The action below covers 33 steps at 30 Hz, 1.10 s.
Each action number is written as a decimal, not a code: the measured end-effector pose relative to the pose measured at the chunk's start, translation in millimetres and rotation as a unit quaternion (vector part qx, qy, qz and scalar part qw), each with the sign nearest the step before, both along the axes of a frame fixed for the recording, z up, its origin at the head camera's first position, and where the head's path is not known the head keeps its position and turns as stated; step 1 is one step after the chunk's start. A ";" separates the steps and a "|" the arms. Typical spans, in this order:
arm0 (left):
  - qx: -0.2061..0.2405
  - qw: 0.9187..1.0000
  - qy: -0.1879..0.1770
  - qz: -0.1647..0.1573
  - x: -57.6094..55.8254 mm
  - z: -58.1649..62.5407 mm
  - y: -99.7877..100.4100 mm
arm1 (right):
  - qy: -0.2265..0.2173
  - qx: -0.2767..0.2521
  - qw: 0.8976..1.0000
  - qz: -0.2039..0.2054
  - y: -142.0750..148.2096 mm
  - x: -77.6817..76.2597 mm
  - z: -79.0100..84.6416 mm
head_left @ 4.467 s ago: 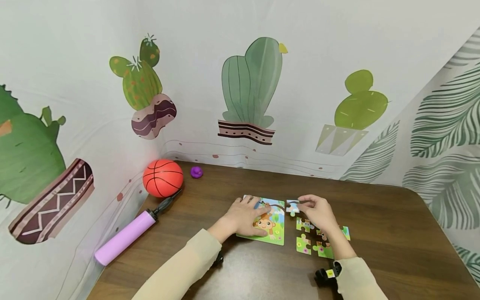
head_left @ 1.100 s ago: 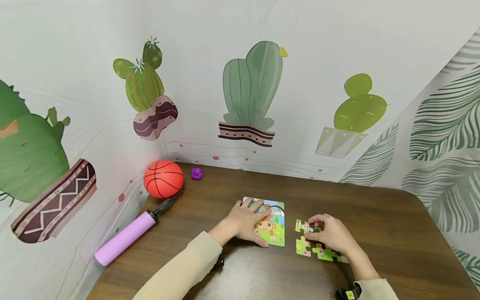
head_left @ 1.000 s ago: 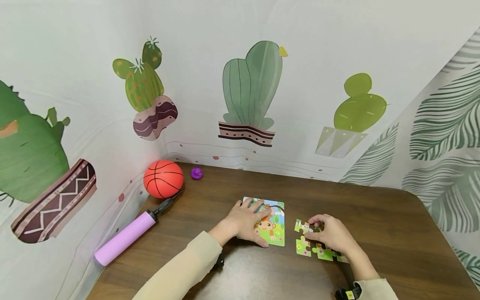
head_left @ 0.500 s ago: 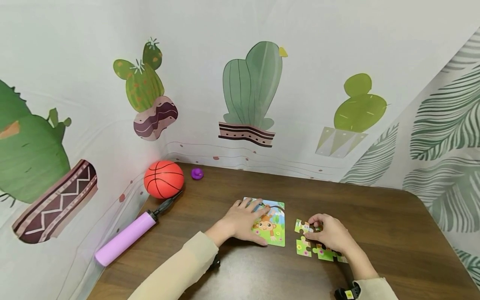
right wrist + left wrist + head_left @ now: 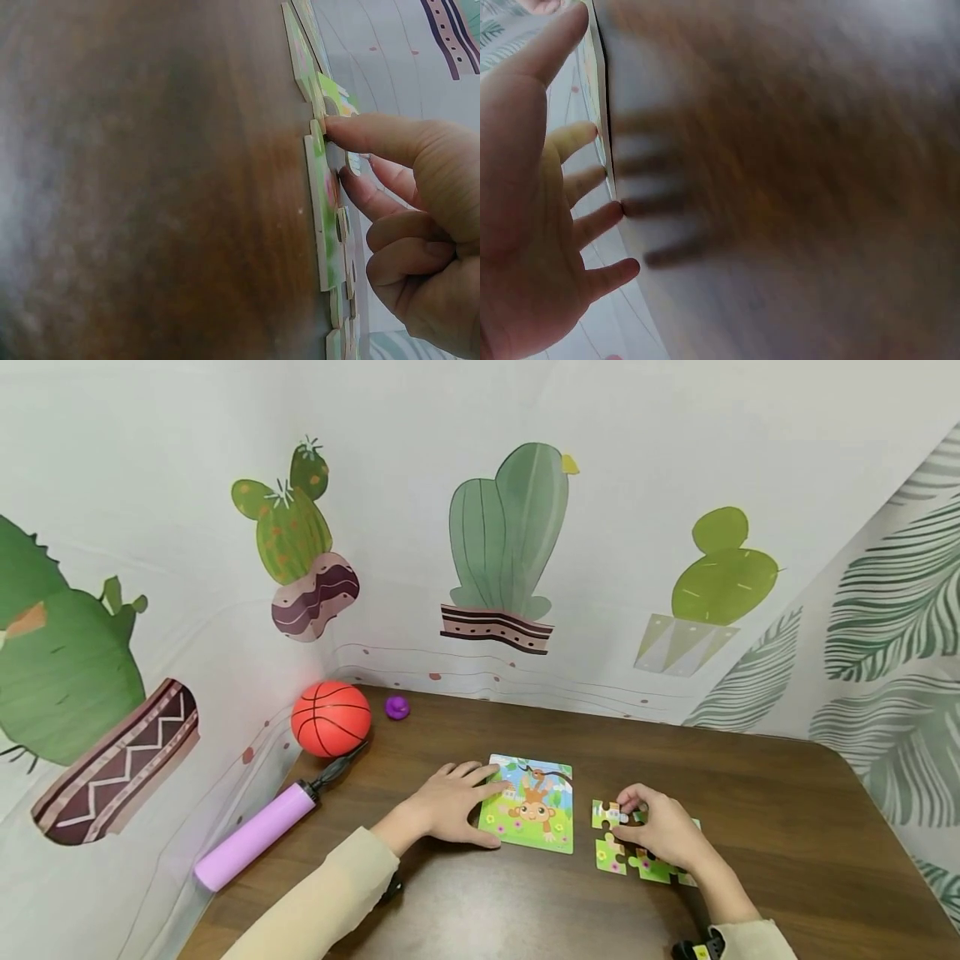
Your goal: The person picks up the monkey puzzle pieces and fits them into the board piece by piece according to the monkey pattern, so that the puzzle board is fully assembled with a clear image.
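A square puzzle board (image 5: pixel 528 814) with a monkey picture lies flat on the table. My left hand (image 5: pixel 450 806) is spread at its left edge, fingers straight, the fingertips reaching over that edge. In the left wrist view the palm of the left hand (image 5: pixel 532 225) faces the board's edge and holds nothing. To the right of the board, my right hand (image 5: pixel 663 831) pinches a puzzle piece (image 5: pixel 606 814) between thumb and forefinger. Several more pieces, such as a green puzzle piece (image 5: pixel 610 857), lie below and under that hand, partly hidden. The right wrist view shows the thumb (image 5: pixel 375 135) against the pieces.
A red basketball (image 5: pixel 331 718) stands at the table's back left corner, with a small purple toy (image 5: pixel 397 707) beside it. A lilac hand pump (image 5: pixel 257 835) lies along the left edge. Behind the table (image 5: pixel 787 827) hangs a cactus-print cloth (image 5: pixel 390 527).
My left hand has slid left, uncovering most of the monkey picture. Earlier my right hand held a blue-sky piece beside the board's upper right; it has since moved down to the lower pieces.
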<state>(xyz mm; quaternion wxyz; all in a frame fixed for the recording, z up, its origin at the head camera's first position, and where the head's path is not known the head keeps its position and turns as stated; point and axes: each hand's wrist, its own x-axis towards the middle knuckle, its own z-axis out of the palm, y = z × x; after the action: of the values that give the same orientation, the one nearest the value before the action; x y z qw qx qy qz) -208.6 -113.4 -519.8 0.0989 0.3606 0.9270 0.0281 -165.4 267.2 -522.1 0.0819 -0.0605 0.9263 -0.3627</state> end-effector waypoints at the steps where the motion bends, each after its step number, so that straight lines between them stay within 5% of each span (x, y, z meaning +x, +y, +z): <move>1: 0.001 1.000 0.000 0.000 -0.4 -0.1 -1.1 | 0.000 -0.002 1.000 0.001 -0.2 -0.2 0.0; 33: -0.004 1.000 -0.006 -0.013 -7.0 2.7 0.7 | 0.054 -0.017 0.998 0.013 3.7 0.2 -8.2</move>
<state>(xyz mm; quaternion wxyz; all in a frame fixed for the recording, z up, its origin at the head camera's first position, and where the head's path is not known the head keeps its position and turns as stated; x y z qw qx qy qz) -215.7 -112.7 -517.1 0.1061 0.3718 0.9219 0.0248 -165.3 270.9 -530.3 0.0351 -0.0934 0.9222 -0.3736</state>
